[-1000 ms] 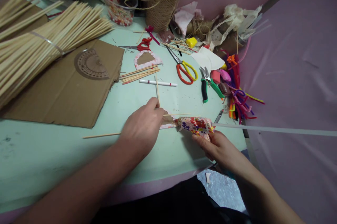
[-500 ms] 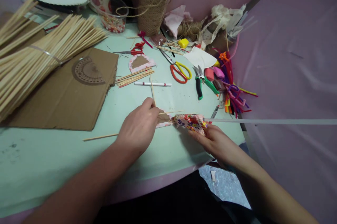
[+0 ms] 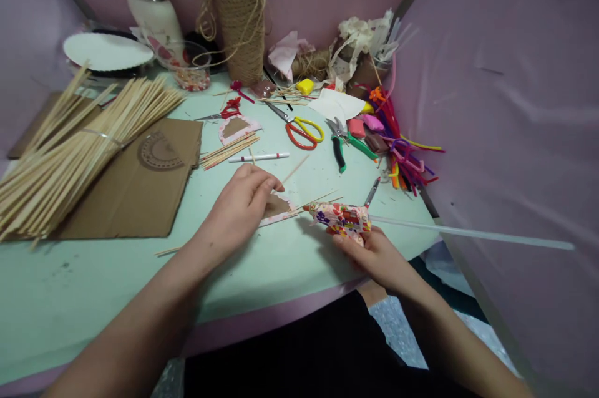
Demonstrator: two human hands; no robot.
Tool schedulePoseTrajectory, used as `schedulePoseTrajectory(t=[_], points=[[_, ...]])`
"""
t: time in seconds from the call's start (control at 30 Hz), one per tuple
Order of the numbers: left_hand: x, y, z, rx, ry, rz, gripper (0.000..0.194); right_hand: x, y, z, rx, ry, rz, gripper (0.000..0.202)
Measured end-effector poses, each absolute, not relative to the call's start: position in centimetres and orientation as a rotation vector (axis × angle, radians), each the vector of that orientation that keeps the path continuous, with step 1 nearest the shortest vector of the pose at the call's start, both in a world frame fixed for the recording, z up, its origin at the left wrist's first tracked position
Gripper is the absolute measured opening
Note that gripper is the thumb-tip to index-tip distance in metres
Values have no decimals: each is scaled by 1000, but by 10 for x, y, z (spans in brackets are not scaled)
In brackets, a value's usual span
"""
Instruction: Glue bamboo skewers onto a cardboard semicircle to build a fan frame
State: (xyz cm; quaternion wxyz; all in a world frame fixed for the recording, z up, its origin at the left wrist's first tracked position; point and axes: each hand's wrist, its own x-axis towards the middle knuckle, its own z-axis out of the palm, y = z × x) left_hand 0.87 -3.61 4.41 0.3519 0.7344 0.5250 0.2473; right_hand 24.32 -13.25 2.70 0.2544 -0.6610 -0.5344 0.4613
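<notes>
My right hand (image 3: 367,251) is wrapped round the grip of a hot glue gun (image 3: 344,216) covered in flowered paper. A long clear glue stick (image 3: 468,234) sticks out of its back, and its nozzle points left. My left hand (image 3: 243,198) is closed, with a thin wooden stick (image 3: 297,168) slanting up from its fingertips. Below those fingers lies a cardboard piece (image 3: 277,206) with a pink-and-white edge, partly hidden by the hand. Thin sticks (image 3: 322,200) lie by the nozzle tip.
Scissors (image 3: 302,130), green-handled pruning shears (image 3: 344,142) and a white pen (image 3: 259,157) lie beyond my hands. A bundle of wooden sticks (image 3: 93,142) rests on cardboard (image 3: 154,198) at left. Twine (image 3: 241,24) stands behind; pipe cleaners (image 3: 407,161) lie at right.
The view has shifted, showing more of the back wall. The stick at my left fingertips now slants up to the right. The glue gun stays in my right hand, its nozzle near the cardboard.
</notes>
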Motion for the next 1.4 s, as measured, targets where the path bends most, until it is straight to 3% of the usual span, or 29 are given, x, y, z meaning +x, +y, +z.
schedulePoseTrajectory(t=[0.2,0.37,0.5,0.77,0.87,1.07,1.2,1.4], points=[[35,-30,51,1843,1352,485,23,252,-140,13,-1741,-1448,1276,33],[49,-99,28,2228,1397,550,16,260,-144,-6,-1707,-1269,1363,43],[61,-139,6,2363,1370,263,11,262,-143,-15,-1558,-1023,1477,44],[84,-120,31,2380,1449,-439,33,261,-143,-17,-1487,-930,1484,43],[68,-102,50,2270,1444,-341,23,261,-144,-19,-1449,-888,1477,43],[39,-23,96,2050,1534,245,16,261,-143,-17,-1459,-926,1506,43],[58,19,84,1914,1198,85,13,262,-143,-14,-1475,-981,1510,44],[74,37,57,1968,1135,-139,11,264,-143,-19,-1508,-990,1531,41]])
